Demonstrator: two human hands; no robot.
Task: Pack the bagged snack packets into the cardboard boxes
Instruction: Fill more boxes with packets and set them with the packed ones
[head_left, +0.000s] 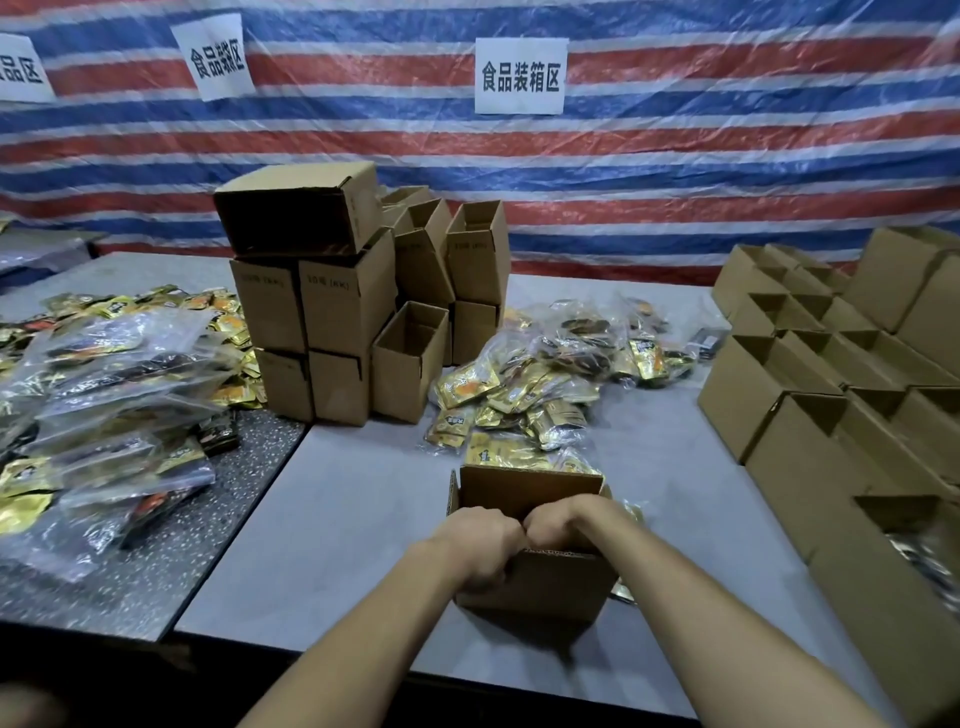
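A small open cardboard box (524, 493) stands near the table's front edge, straight ahead of me. My left hand (480, 545) grips its near wall at the left, fingers curled over the top edge. My right hand (566, 522) reaches down inside the box beside it, fingers hidden, so what it holds cannot be seen. A heap of gold snack packets in clear bags (545, 384) lies just behind the box. A second, larger heap of bagged packets (114, 395) covers the speckled table on the left.
A stack of empty cardboard boxes (337, 312) rises at the table's middle back. Rows of open boxes (810, 384) line the right side; the nearest one (893, 571) has a bag in it. A striped tarp with paper signs (519, 75) hangs behind.
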